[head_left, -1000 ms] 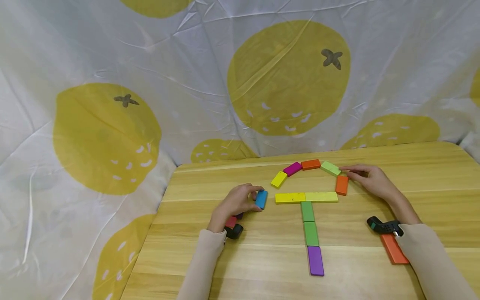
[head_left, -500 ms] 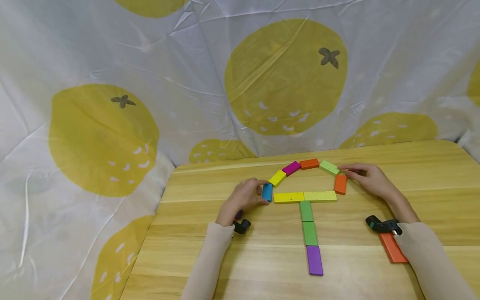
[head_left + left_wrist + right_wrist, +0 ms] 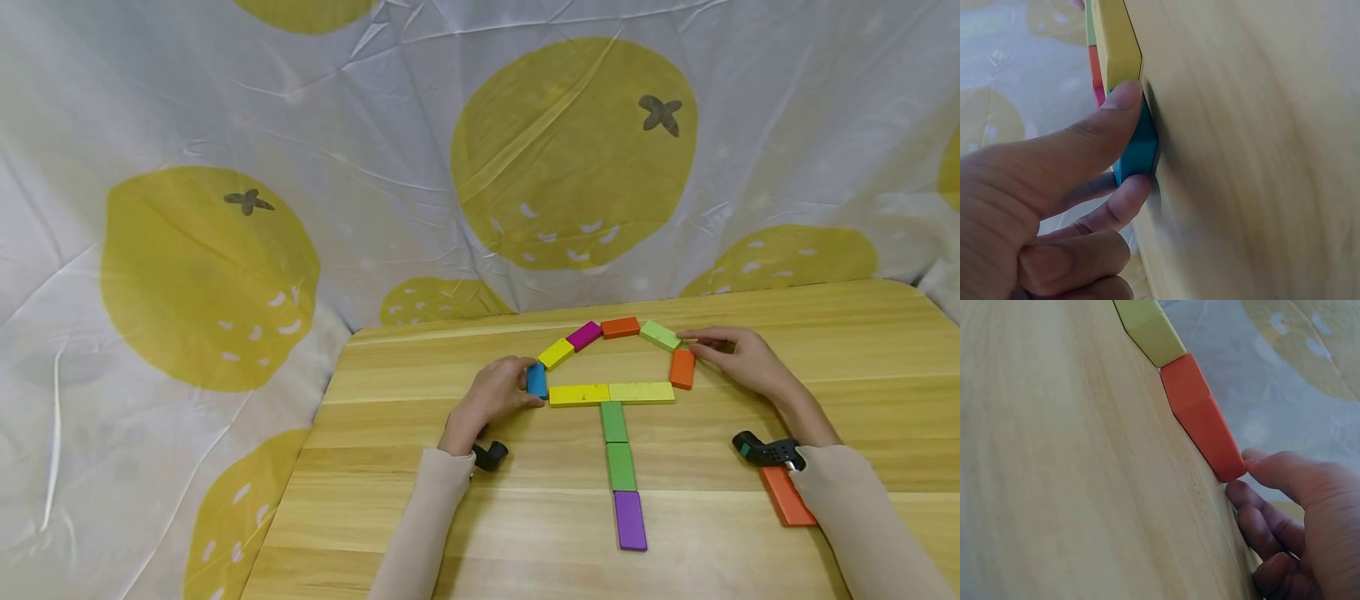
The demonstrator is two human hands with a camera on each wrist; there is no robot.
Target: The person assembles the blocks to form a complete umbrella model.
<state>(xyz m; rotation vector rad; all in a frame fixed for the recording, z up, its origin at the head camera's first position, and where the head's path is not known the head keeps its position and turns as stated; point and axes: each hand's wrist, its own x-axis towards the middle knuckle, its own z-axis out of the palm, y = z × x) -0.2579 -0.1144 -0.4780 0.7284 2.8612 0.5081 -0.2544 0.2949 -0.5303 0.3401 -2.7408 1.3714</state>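
In the head view my left hand (image 3: 498, 387) pinches a small blue block (image 3: 537, 381) at its two ends, between thumb and finger. Up close in the left wrist view, the blue block (image 3: 1141, 147) meets a yellow block (image 3: 1119, 44). My right hand (image 3: 738, 358) rests at the other side, fingertips touching near the corner where an orange block (image 3: 682, 369) meets a light green block (image 3: 661, 335). The right wrist view has the thumb against the end of the orange block (image 3: 1210, 434), other fingers loosely bent beside it.
An arch continues through orange (image 3: 620, 327), magenta (image 3: 584, 336) and yellow blocks (image 3: 556, 354). Below lie a yellow bar (image 3: 579, 395), a pale yellow bar (image 3: 641, 392) and a stem of green blocks (image 3: 621, 467) and a purple block (image 3: 631, 521). A red block (image 3: 786, 498) lies under the right wrist.
My left hand has carried the blue block right and slightly away, to the lower end of the yellow arch block. The right hand has stayed in place.
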